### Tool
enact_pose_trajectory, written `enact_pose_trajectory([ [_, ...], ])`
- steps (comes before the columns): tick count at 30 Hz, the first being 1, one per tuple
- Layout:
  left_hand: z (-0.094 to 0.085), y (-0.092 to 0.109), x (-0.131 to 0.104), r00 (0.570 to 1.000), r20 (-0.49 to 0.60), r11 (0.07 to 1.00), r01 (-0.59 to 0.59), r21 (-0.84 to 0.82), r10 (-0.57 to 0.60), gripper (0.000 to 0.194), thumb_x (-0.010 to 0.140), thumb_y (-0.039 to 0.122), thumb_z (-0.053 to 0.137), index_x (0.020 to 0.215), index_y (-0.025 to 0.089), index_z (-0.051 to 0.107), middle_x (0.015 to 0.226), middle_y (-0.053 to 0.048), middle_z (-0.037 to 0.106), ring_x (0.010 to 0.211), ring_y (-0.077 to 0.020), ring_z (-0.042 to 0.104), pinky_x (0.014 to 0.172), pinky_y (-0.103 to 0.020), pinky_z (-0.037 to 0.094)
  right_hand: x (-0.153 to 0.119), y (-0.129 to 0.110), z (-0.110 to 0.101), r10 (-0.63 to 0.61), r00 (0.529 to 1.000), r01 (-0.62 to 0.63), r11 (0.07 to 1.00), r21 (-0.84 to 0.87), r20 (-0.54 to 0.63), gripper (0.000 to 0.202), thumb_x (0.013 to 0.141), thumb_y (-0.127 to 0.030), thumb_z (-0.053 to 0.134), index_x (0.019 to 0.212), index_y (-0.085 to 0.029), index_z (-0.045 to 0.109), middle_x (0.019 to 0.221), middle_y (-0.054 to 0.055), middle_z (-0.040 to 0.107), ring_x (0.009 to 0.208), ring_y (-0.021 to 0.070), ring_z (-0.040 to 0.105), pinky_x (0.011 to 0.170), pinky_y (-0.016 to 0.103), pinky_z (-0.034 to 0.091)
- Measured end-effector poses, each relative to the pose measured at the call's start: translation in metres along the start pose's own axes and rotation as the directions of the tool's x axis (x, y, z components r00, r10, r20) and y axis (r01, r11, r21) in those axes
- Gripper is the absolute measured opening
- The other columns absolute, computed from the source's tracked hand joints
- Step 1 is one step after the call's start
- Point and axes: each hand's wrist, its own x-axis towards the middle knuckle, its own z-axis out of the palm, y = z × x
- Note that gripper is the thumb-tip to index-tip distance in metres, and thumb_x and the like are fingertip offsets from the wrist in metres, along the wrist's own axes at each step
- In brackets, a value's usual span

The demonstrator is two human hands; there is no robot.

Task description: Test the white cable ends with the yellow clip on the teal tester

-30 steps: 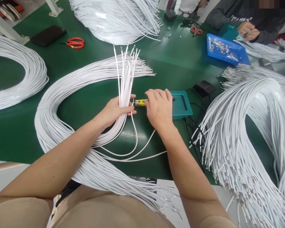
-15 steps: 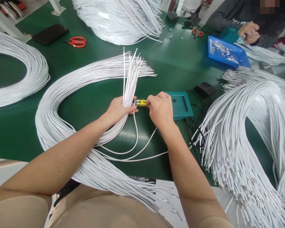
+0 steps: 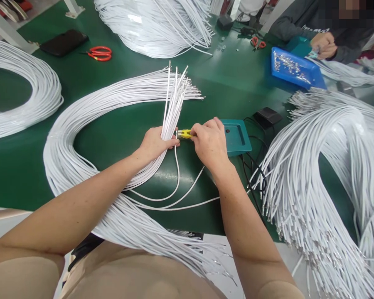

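Observation:
My left hand (image 3: 157, 144) is closed round a bunch of white cables (image 3: 175, 99), whose metal-tipped ends point up. One cable hangs apart from the bunch at my left fingertips and curves down. Just right of it, my right hand (image 3: 210, 141) grips a small yellow tool (image 3: 185, 133) whose metal end is at the fingers of my left hand. The tool's far end is hidden by my right fingers. Behind my right hand lies a teal device (image 3: 238, 138) with a recessed top. The bunch belongs to a large coil (image 3: 60, 145) on the green table.
More white cable coils lie at left (image 3: 46, 83), top (image 3: 156, 29) and right (image 3: 299, 166). Red scissors (image 3: 100, 53) and a black phone-like case (image 3: 64, 42) are at upper left. A blue tray (image 3: 294, 68) of small parts sits near another person's hands (image 3: 324, 45). Black cords run beside the teal device.
The held cable ends have tilted slightly to the right. The whole view has shifted a little. Both hands keep their hold, close together.

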Motion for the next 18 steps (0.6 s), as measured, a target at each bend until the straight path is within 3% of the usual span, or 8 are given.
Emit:
enact_pose_trajectory([
  [3, 0.0, 0.006, -0.003, 1.0, 0.005, 1.0, 0.018, -0.023, -0.018, 0.046, 0.064, 0.025, 0.074, 0.108, 0.013, 0.069, 0.083, -0.005, 0.074, 0.072, -0.0214, 0.071, 0.073, -0.034, 0.056, -0.001, 0.009, -0.005, 0.184, 0.978, -0.192, 0.979, -0.074, -0.095, 0.024, 0.091, -0.03, 0.051, 0.107, -0.018, 0.063, 0.114, 0.013, 0.066, 0.114, 0.0292, 0.049, 0.112, 0.057, 0.017],
  [6, -0.001, 0.009, -0.004, 0.999, 0.013, 0.998, 0.047, -0.043, -0.046, 0.045, 0.064, 0.024, 0.075, 0.107, 0.012, 0.069, 0.085, -0.006, 0.074, 0.074, -0.0222, 0.072, 0.073, -0.034, 0.056, -0.003, 0.019, -0.002, 0.314, 0.941, -0.33, 0.934, -0.135, -0.125, 0.036, 0.093, -0.034, 0.048, 0.123, -0.016, 0.056, 0.139, 0.017, 0.052, 0.129, 0.0339, 0.041, 0.11, 0.063, 0.018],
  [11, -0.006, 0.006, -0.003, 0.998, -0.002, 0.994, 0.06, -0.086, -0.061, 0.05, 0.062, 0.026, 0.078, 0.11, 0.014, 0.068, 0.082, -0.004, 0.073, 0.074, -0.0226, 0.072, 0.078, -0.037, 0.056, -0.005, 0.021, 0.001, 0.304, 0.946, -0.318, 0.937, -0.144, -0.116, 0.037, 0.094, -0.034, 0.045, 0.125, -0.017, 0.055, 0.141, 0.016, 0.05, 0.132, 0.0327, 0.041, 0.111, 0.061, 0.02],
  [18, -0.013, 0.011, -0.01, 0.999, 0.033, 0.953, 0.011, -0.302, -0.001, 0.055, 0.063, 0.031, 0.081, 0.114, 0.017, 0.066, 0.107, -0.008, 0.07, 0.079, -0.0185, 0.07, 0.072, -0.031, 0.055, -0.004, 0.004, -0.01, 0.193, 0.957, -0.193, 0.981, 0.022, -0.216, 0.033, 0.096, -0.035, 0.043, 0.118, -0.018, 0.06, 0.13, 0.013, 0.06, 0.124, 0.0279, 0.05, 0.114, 0.055, 0.021],
])
